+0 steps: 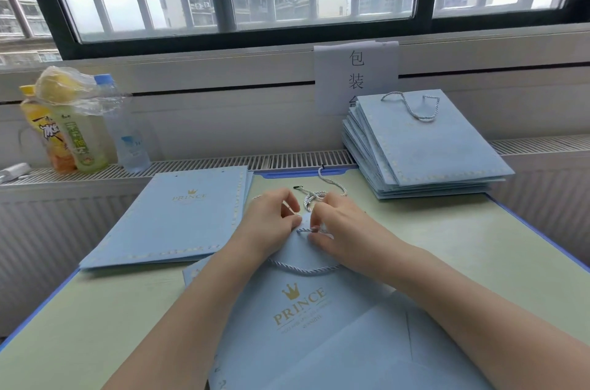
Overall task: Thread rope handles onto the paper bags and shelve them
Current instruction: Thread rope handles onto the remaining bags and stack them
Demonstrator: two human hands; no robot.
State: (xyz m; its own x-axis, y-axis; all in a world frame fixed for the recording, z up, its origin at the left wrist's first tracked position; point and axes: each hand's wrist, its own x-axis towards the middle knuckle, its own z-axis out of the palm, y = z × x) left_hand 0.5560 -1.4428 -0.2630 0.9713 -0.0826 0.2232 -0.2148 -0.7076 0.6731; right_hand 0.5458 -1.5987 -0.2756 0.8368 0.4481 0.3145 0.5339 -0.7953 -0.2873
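Note:
A light blue paper bag [300,319] with a gold crown and "PRINCE" lies flat in front of me. One pale blue rope handle [303,270] hangs in a loop on its face. My left hand [271,223] grips the bag's top edge. My right hand [338,227] pinches a second rope [314,198] at that edge; the rope's loose end trails away across the table. A stack of flat bags without handles [169,223] lies to the left. At the back right is a stack of bags with handles [427,147].
The pale green table [479,249] has a blue rim. Three drink bottles [79,134] and a plastic bag stand on the radiator ledge at the left. A paper sign [356,77] hangs under the barred window.

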